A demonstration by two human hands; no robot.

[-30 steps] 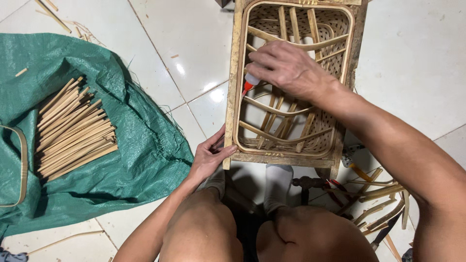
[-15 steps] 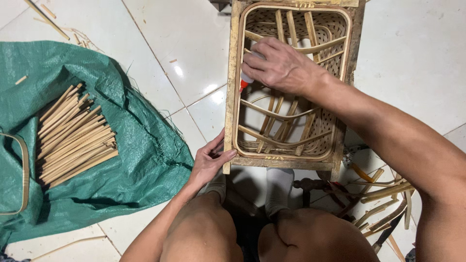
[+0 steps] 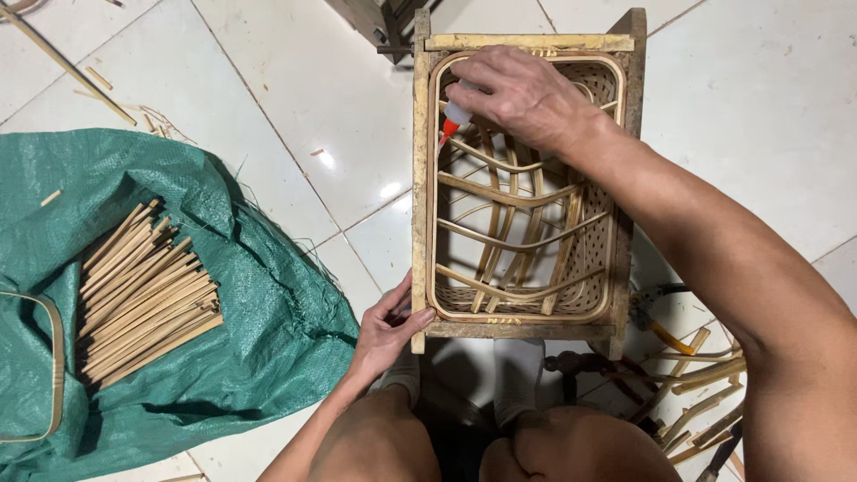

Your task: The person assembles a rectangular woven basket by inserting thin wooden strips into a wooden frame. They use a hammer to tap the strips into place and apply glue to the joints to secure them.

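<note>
Moving up the frame (image 3: 420, 196) since a moment ago, your right hand (image 3: 522, 94) now grips the glue bottle (image 3: 455, 116) at the frame's far left corner, red tip touching the rattan. Your left hand (image 3: 388, 326) stays clamped on the frame's near corner.

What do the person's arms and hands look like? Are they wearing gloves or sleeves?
No gloves and no sleeves. The left hand and the right hand are both bare, and both forearms are uncovered as far as the picture shows. I see no rings, no watch and no bracelet on either wrist. The right arm looks bigger only because it fills more of the picture.
</note>
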